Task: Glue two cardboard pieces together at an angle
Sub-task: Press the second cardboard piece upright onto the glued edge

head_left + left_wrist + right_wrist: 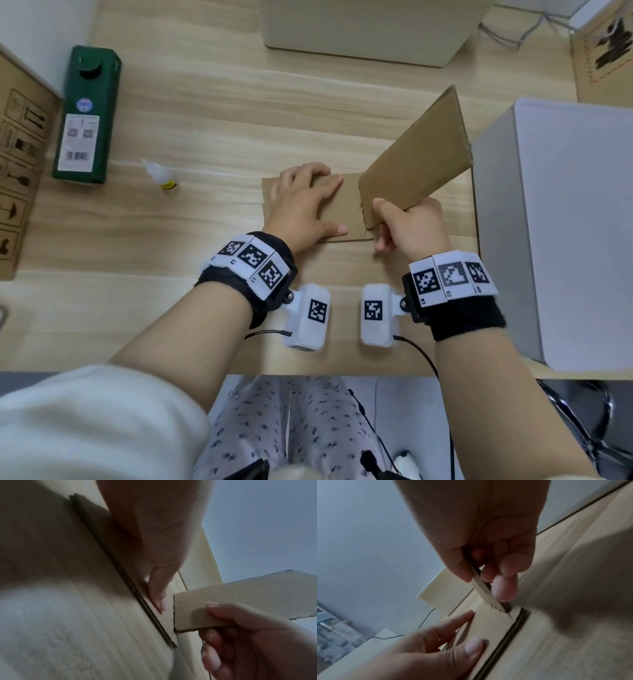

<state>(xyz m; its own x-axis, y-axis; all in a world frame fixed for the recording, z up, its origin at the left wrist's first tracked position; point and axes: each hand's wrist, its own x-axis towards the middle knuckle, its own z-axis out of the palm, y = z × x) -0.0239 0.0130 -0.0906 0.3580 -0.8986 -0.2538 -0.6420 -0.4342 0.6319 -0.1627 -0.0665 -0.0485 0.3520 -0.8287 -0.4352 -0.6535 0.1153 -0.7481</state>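
A flat cardboard piece point(349, 209) lies on the wooden table point(205, 113). My left hand point(305, 202) presses it down with straight fingers; its thumb point(157, 599) rests near the front edge. My right hand point(407, 222) pinches the near corner of a second cardboard piece point(421, 161), which stands tilted, its torn lower edge point(498, 608) meeting the flat piece point(494, 626). The tilted piece point(240, 599) rises up and to the right. A small glue bottle point(161, 174) lies on the table to the left, apart from both hands.
A green carton point(87, 116) stands at the far left beside a brown cardboard box point(17, 164). A white box point(565, 222) stands close on the right, next to the tilted piece. A beige container point(370, 31) stands at the back. The table's front edge runs below my wrists.
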